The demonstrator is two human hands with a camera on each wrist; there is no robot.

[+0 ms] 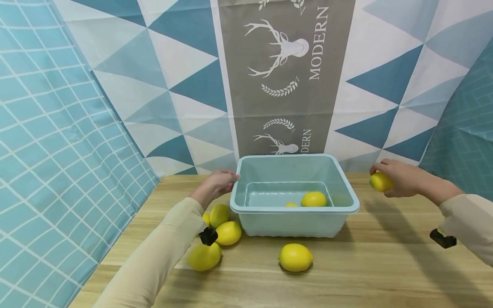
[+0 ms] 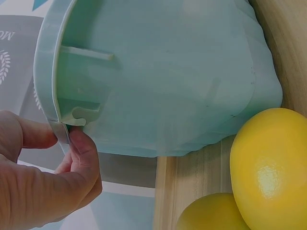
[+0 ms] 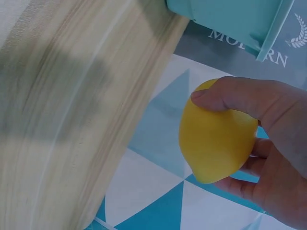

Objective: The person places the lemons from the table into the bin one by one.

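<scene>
The smooth, oval yellow lemon (image 1: 380, 182) is up near the counter's far edge, to the right of the tub, held by the right hand (image 1: 404, 177): its thumb lies across one end while the other fingers pinch from the opposite side, leaving the pointed tip free. That looks a sound grip, though rounded skin may roll, so a light, even squeeze across the broad middle would suit. How high the lemon hangs above the wood is hard to judge from the head view; any move toward the tub calls for ample clearance over its right rim and a low release. The rectangular, pale blue-green plastic tub (image 1: 292, 224) stands toward the far edge of the wood-grain counter (image 1: 346, 273), and the left hand (image 1: 218, 182) pinches its left rim between thumb and fingers, a useful brace if pulled neither up nor sideways. Inside, one yellow lemon (image 1: 313, 199) sits by the front right corner, with the top of a second lemon (image 1: 291, 205) just left of it; the open left half would make the gentler landing. A lone yellow lemon (image 1: 295, 257) lies in front of the tub, and a cluster of yellow lemons (image 1: 229, 233) lies toward the counter's left edge, where the left forearm should avoid nudging them.
</scene>
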